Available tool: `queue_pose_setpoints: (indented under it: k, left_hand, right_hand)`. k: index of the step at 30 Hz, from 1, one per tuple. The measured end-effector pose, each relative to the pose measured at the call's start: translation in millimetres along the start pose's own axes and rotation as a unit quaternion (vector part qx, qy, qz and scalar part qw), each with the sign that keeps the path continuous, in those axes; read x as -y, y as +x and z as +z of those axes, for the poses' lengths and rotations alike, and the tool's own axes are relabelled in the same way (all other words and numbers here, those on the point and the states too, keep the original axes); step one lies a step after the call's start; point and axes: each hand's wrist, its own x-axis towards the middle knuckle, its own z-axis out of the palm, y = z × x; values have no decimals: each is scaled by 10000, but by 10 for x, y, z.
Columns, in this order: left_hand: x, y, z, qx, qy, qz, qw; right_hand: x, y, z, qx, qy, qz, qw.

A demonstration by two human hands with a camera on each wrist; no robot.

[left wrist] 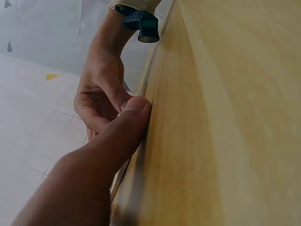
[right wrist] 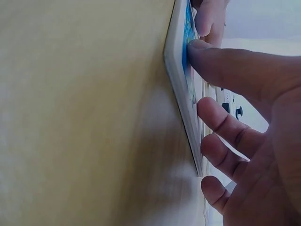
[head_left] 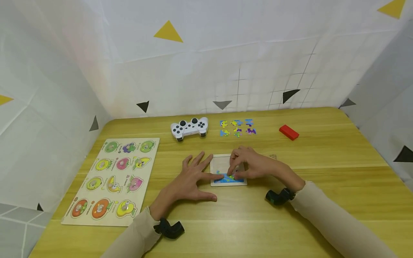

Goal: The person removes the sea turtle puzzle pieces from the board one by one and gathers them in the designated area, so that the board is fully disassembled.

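head view. the right hand forms a narrow grip: its thumb and index finger pinch a jigsaw piece inside the wooden puzzle tray, toward the tray's near side. the left hand is wide, fingers spread; its index fingertip rests on the blue pieces just left of the grip, and its thumb lies over the wooden tabletop. beyond the grip i see six loose jigsaw pieces in two rows of three. beyond and left of the grip stands a white game controller; beyond and right of it lies a red block. well left of the grip, past the left hand, lies a wooden fruit puzzle board.

left wrist view. the left thumb fills the foreground. behind it, the right hand's fingers are bent inward; the pinched piece is hidden. a black wrist camera sits above the grip.

right wrist view. the right thumb touches the blue printed surface in the tray. left-hand fingers appear just past it.
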Motion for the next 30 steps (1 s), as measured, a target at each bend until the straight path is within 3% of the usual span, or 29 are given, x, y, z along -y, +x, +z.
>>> queue_pose_setpoints:
  k: [9, 15, 30]
  left_hand:
    - [1, -4, -5, -52, -308, -44, 9995]
    - [-7, 15, -9, -315, -454, -240, 9982]
    - [-19, 39, -3, -447, -427, -598, 9963]
  right_hand:
    - [3, -6, -1, 43, 25, 103, 9999]
    - [14, -32, -25, 62, 0, 198, 9998]
    - [90, -21, 18, -124, -162, 231, 9995]
